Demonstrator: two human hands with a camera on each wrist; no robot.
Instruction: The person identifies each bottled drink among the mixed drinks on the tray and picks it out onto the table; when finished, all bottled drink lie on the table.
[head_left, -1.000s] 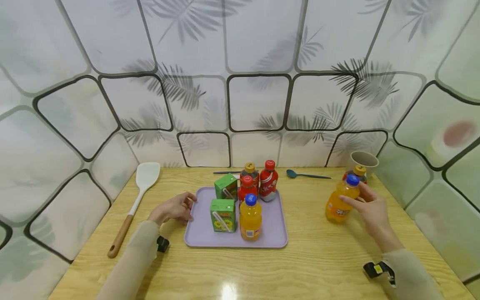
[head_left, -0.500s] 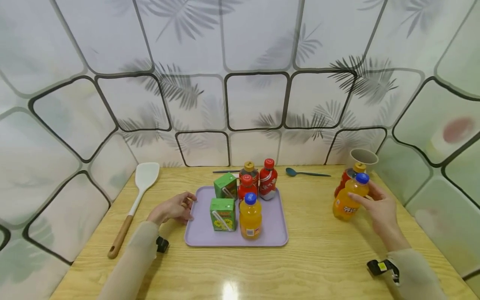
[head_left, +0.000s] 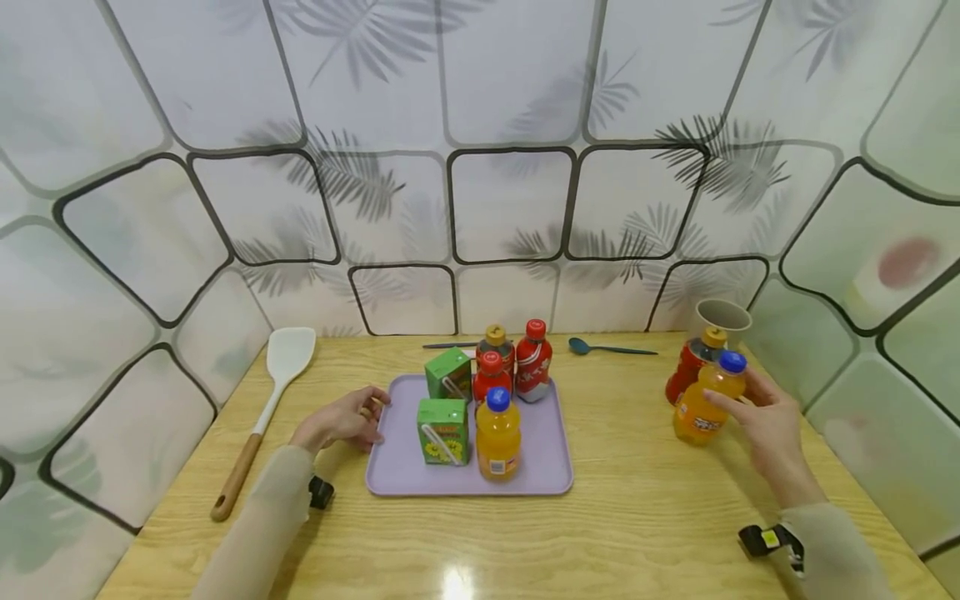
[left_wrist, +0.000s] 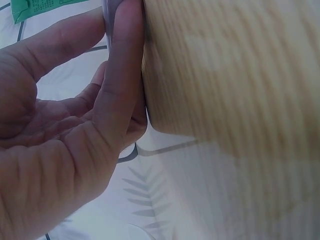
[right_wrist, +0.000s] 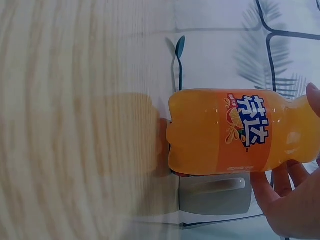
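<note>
My right hand [head_left: 767,421] grips an orange soda bottle [head_left: 701,417] with a blue cap around its upper part, at the right of the table. In the right wrist view the soda bottle [right_wrist: 225,132] hangs close over the wood, its shadow beside it. My left hand [head_left: 348,419] pinches the left rim of a purple tray [head_left: 397,467], thumb on top and fingers at the underside. On the tray stand green drink cartons [head_left: 444,433], another orange soda bottle [head_left: 498,437], red-capped bottles [head_left: 533,367] and a gold-capped bottle [head_left: 496,340], partly hidden.
Just behind the held bottle stands a red-labelled, gold-capped bottle [head_left: 686,371], with a grey cup [head_left: 722,315] behind it. A dark spoon [head_left: 611,348] lies at the back. On the left is a white spatula [head_left: 281,375] with a wooden handle. Patterned walls [head_left: 510,208] enclose the table.
My right hand has carried the orange soda bottle to the right, and more of the gold-capped bottle behind it now shows. My left hand stays at the tray's rim.
</note>
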